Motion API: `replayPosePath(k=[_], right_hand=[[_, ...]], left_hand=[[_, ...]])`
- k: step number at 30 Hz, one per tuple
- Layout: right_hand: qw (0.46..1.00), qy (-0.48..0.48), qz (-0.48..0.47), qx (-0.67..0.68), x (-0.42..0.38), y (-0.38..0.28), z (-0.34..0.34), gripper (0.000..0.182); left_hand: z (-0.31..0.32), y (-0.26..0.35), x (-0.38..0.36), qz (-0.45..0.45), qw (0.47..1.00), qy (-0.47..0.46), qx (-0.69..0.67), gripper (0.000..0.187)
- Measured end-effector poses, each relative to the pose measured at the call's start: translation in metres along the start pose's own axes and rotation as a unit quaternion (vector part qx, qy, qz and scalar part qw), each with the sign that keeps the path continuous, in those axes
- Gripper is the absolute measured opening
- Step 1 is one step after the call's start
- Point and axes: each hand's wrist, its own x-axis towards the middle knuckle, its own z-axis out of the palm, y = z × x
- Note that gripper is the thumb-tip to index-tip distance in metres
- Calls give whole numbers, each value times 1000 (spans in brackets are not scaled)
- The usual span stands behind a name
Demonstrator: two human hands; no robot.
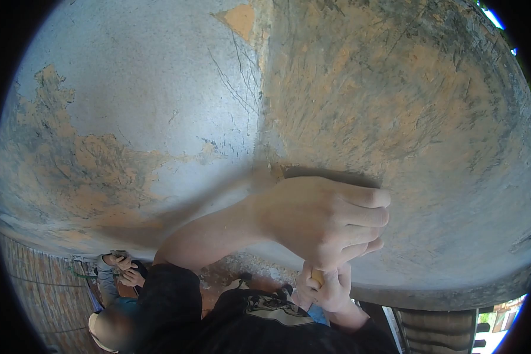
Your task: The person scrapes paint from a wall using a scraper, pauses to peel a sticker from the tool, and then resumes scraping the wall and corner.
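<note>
My left hand (336, 221) reaches across the middle of the view, in front of the wall (348, 112). Its fingers are curled closed, with the back of the hand toward me; whatever they may hold is hidden. Just below it, near my chest, is my right hand (330, 289), closed around a small yellow handle-like piece (317, 277). The rest of that piece is covered by my hands. On the wall, grey-white coating has flaked off in patches, showing tan and dark scuffed plaster. A dark shadow band lies along the upper side of my left hand.
At lower left another person in a light cap (100, 330) has both hands (127, 271) together near the wall. A ribbed brownish surface (41, 289) stands behind them. Pale flakes and debris (265, 268) lie at the wall's foot. Dark slatted panels (436, 330) are at lower right.
</note>
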Motion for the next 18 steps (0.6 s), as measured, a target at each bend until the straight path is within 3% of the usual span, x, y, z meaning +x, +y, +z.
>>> replayPosePath(k=[2,5,9,13,15,18], right_hand=[[998,-52,7,36,8,1,-7,48],[1000,-15,2,-13,5,-5,7,49],[996,-47,28,68,6,0,-5,43],[999,-45,-6,8,18,-14,4,49],[998,-54,14,15,7,-5,-1,41],[995,-73,18,62,19,-11,-1,41]], left_hand=[[-7,-7,6,13,1000,2,13,29],[-1,-2,-2,13,1000,10,26,29],[-1,-3,3,9,1000,2,22,30],[-12,-12,12,36,998,17,51,30],[-4,-2,-1,-6,999,20,36,30],[-10,-12,9,19,997,26,73,30]])
